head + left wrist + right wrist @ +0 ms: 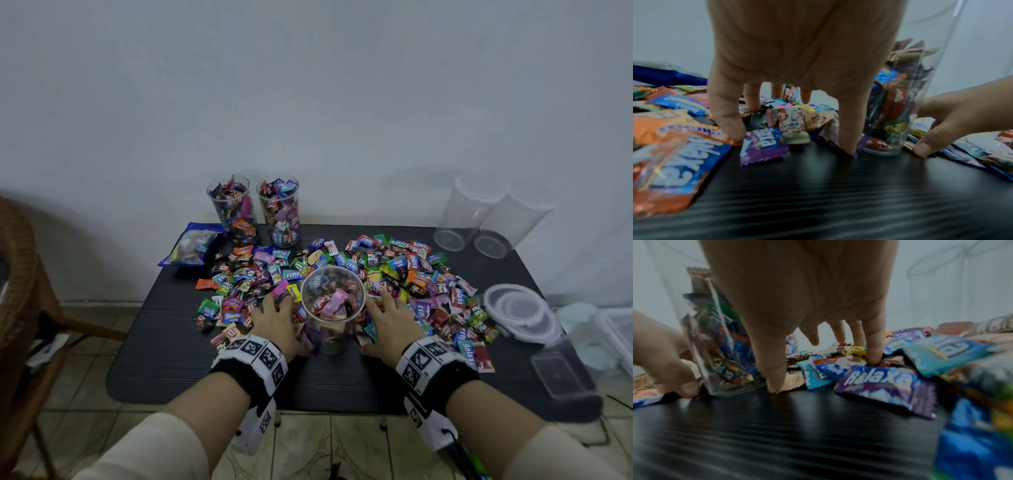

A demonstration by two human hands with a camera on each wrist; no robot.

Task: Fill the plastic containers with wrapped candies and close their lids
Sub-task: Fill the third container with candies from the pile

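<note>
A clear plastic container (331, 337), partly filled with wrapped candies, stands open at the front of a wide candy pile (421, 274) on the black table (164, 359). My left hand (275, 313) is spread over candies just left of it. My right hand (390, 313) is spread over candies just right of it. In the left wrist view the left fingers (849, 129) point down with their tips on wrappers and tabletop beside the container (898, 100). The right fingers (774, 369) stand the same way next to the container (719, 344). Neither hand holds a candy.
Two full, lidless containers (279, 212) stand at the back left beside a blue candy bag (193, 245). Two empty containers (489, 216) stand at the back right. Stacked round lids (520, 311) and a rectangular tub (561, 370) sit at the right edge. A wicker chair (20, 274) is left.
</note>
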